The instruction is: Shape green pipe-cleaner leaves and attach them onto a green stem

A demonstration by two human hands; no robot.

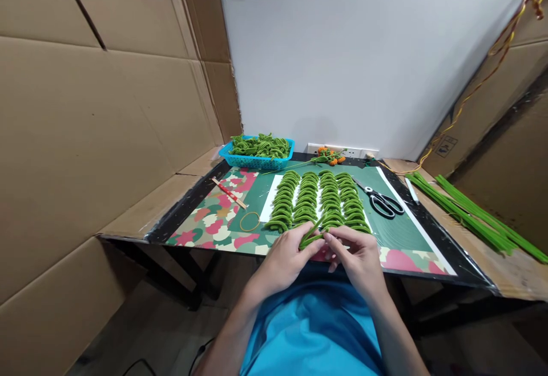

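Observation:
Between my two hands is a bent green pipe cleaner [309,242], held at the table's near edge. My left hand [289,253] is closed round its left part. With thumb and fingertips my right hand [355,253] pinches its right end. Just beyond my hands, curved green pipe-cleaner pieces [306,198] lie in several neat columns on a white sheet [269,207]. The fingers partly cover the held piece, so its full shape is hidden.
A blue basket [257,162] heaped with green pieces stands back left, near orange flowers [330,156]. Black-handled scissors [383,202] lie right of the columns. Chopsticks [230,193] and a rubber band [249,222] lie left. Long green stems [466,216] rest far right. Cardboard walls [107,136] flank the table.

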